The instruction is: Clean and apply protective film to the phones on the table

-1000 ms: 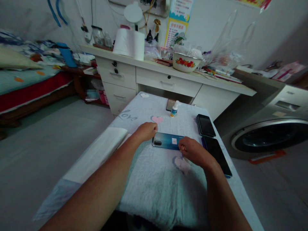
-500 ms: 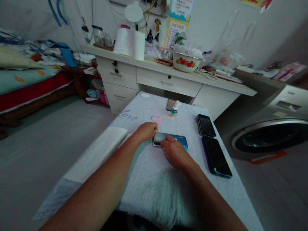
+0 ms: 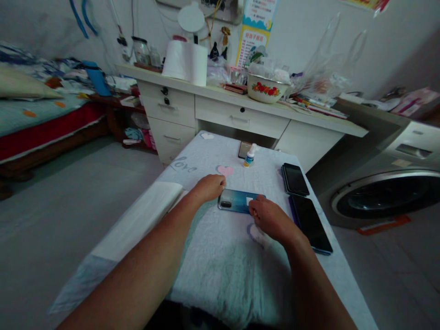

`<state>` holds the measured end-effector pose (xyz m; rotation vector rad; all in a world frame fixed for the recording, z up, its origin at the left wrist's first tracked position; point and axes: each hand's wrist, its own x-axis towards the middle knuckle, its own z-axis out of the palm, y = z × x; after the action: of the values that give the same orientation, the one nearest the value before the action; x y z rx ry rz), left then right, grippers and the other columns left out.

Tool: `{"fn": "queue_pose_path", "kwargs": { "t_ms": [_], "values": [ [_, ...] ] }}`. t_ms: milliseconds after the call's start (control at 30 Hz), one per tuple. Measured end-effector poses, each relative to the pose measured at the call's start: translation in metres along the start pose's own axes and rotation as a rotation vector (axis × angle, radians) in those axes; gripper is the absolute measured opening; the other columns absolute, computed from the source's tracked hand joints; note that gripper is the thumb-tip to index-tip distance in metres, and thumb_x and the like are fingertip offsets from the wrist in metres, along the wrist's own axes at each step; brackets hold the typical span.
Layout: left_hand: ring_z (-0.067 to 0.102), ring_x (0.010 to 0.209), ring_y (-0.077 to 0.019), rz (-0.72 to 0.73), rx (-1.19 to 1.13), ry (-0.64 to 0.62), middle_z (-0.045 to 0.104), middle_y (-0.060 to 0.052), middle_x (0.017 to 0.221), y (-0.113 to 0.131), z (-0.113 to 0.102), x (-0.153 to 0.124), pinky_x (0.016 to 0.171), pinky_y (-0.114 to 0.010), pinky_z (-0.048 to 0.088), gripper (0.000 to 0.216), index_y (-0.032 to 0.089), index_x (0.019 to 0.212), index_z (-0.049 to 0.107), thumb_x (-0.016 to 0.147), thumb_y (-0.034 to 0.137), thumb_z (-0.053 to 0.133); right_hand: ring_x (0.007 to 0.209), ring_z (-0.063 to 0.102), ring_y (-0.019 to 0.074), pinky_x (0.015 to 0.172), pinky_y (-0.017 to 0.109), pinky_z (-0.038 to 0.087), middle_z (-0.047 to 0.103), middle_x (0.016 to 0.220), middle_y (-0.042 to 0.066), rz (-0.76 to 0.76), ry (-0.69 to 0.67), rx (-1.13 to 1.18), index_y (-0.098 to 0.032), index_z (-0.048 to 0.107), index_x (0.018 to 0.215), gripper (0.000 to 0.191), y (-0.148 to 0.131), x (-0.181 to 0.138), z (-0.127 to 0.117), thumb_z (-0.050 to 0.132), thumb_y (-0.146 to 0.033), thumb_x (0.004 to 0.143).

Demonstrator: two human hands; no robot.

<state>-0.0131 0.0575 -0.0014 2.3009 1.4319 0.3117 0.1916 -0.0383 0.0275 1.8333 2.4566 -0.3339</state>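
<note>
A blue phone (image 3: 237, 201) lies face down on the cloth-covered table, its camera block at the left end and a small white patch on its back. My left hand (image 3: 212, 187) is closed at the phone's upper left corner, pinching its edge. Over the right end of the phone, my right hand (image 3: 266, 214) is curled with its fingertips pressed together; whatever they may hold is hidden. Behind the phone stands a small white spray bottle (image 3: 249, 156) with a blue label.
Two dark phones, one (image 3: 294, 179) behind the other (image 3: 312, 224), lie along the right side. Another phone (image 3: 244, 149) rests behind the bottle. A folded white cloth (image 3: 144, 215) covers the left edge. Beyond are a white desk (image 3: 237, 120) and a washing machine (image 3: 388, 174).
My right hand has slid rightward across the phone's back, from near the camera block to the right end, uncovering the camera. My left hand has stayed at the corner.
</note>
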Motion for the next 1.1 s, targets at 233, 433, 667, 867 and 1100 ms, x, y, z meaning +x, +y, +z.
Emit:
{"fn": "queue_pose_path", "kwargs": {
  "t_ms": [233, 433, 667, 867, 1100],
  "values": [
    [0.058, 0.075, -0.0145, -0.008, -0.015, -0.001, 0.067, -0.004, 0.08, 0.001, -0.001, -0.001, 0.067, -0.023, 0.037, 0.017, 0.017, 0.078, 0.064, 0.076, 0.013, 0.048, 0.066, 0.046, 0.0114, 0.061, 0.024, 0.026, 0.054, 0.082, 0.005, 0.091, -0.012, 0.035, -0.015, 0.059, 0.074, 0.021, 0.027, -0.006, -0.001, 0.043, -0.01, 0.087],
    [0.058, 0.074, -0.0148, 0.006, -0.004, 0.003, 0.067, -0.004, 0.08, -0.001, 0.001, 0.0, 0.066, -0.024, 0.037, 0.018, 0.017, 0.078, 0.064, 0.076, 0.013, 0.047, 0.066, 0.047, 0.0111, 0.059, 0.023, 0.027, 0.055, 0.08, 0.005, 0.133, -0.023, 0.057, -0.015, 0.06, 0.075, 0.016, 0.035, -0.01, -0.006, 0.048, -0.007, 0.08],
    [0.058, 0.075, -0.0145, 0.006, -0.014, 0.008, 0.067, -0.003, 0.079, -0.002, 0.003, 0.001, 0.066, -0.023, 0.036, 0.016, 0.018, 0.077, 0.063, 0.076, 0.013, 0.048, 0.066, 0.046, 0.012, 0.06, 0.024, 0.028, 0.056, 0.078, 0.005, 0.139, 0.002, 0.077, -0.015, 0.06, 0.074, 0.018, 0.037, -0.01, -0.007, 0.046, -0.006, 0.08],
    [0.058, 0.075, -0.0145, -0.011, -0.005, 0.0, 0.067, -0.004, 0.079, 0.0, 0.001, 0.0, 0.066, -0.023, 0.037, 0.017, 0.018, 0.078, 0.064, 0.076, 0.014, 0.048, 0.068, 0.046, 0.0119, 0.062, 0.023, 0.028, 0.055, 0.079, 0.005, 0.065, 0.019, 0.088, -0.015, 0.059, 0.074, 0.02, 0.021, -0.005, -0.004, 0.044, -0.007, 0.084],
    [0.059, 0.077, -0.0154, -0.017, 0.012, 0.011, 0.068, -0.005, 0.082, 0.0, 0.002, 0.001, 0.068, -0.024, 0.038, 0.017, 0.018, 0.079, 0.065, 0.077, 0.015, 0.048, 0.07, 0.046, 0.0119, 0.064, 0.023, 0.029, 0.054, 0.084, 0.004, -0.023, 0.055, 0.093, -0.016, 0.06, 0.082, 0.018, -0.004, 0.004, 0.002, 0.044, -0.011, 0.088]
  ]
}}
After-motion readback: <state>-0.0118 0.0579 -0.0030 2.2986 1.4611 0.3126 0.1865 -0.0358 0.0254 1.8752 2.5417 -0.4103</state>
